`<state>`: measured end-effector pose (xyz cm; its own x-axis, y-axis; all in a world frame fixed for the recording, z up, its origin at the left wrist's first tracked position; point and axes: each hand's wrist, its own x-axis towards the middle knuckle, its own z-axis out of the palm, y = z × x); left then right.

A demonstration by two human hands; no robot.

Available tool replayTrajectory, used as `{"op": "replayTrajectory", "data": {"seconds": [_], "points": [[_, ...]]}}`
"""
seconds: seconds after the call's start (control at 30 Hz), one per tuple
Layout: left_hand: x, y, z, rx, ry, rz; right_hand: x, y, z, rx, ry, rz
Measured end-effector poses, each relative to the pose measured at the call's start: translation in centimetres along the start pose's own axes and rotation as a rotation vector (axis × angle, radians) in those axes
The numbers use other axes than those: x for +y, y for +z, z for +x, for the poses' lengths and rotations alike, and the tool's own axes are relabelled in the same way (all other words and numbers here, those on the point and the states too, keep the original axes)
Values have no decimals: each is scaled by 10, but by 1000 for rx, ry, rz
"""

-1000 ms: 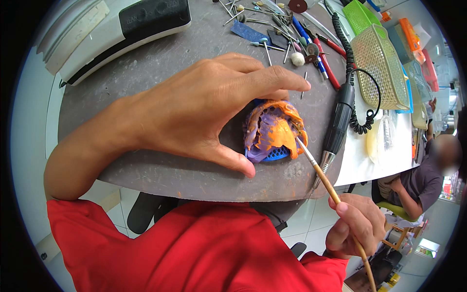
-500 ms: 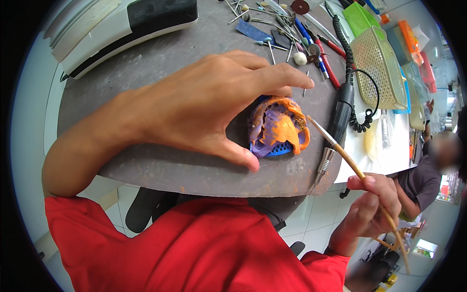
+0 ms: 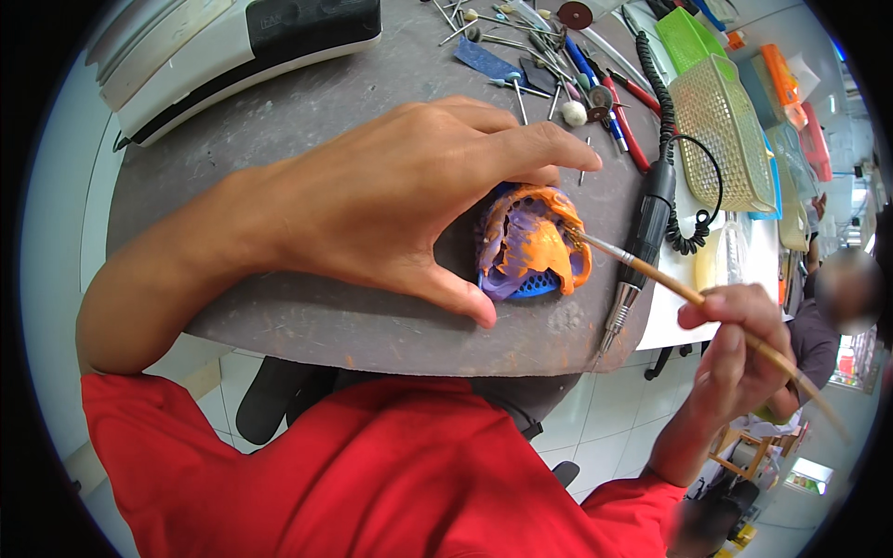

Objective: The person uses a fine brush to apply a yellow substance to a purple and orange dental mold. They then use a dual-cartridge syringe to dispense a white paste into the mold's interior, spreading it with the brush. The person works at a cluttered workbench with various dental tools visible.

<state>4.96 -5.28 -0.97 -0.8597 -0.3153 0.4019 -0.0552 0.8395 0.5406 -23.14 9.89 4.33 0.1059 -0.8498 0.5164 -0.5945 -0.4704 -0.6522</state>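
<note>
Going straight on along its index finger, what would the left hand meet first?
The left hand would probably meet the black handpiece, unless it brushes the thin metal rod by its fingertip; depth is unclear.

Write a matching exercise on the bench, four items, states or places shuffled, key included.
1. slim wooden-handled brush
2. orange-and-purple impression in a blue perforated tray
3. black-and-silver cylindrical handpiece
4. pale green plastic mesh basket

A. lying on the grey worktop, silver end toward the person
B. next to the bright green plastic basket
C. held in the right hand
D. framed by the left hand's spread thumb and forefinger

Pairs: 1-C, 2-D, 3-A, 4-B
</note>
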Motion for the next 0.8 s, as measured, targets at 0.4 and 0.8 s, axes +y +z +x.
{"op": "replayTrajectory", "data": {"seconds": [0.4, 0.8], "points": [[1, 1, 0, 13, -59, -33, -33, -8, 83, -512, -241, -282], [0, 4, -2, 30, -46, -24, -39, -16, 40, -272, -260, -199]]}}
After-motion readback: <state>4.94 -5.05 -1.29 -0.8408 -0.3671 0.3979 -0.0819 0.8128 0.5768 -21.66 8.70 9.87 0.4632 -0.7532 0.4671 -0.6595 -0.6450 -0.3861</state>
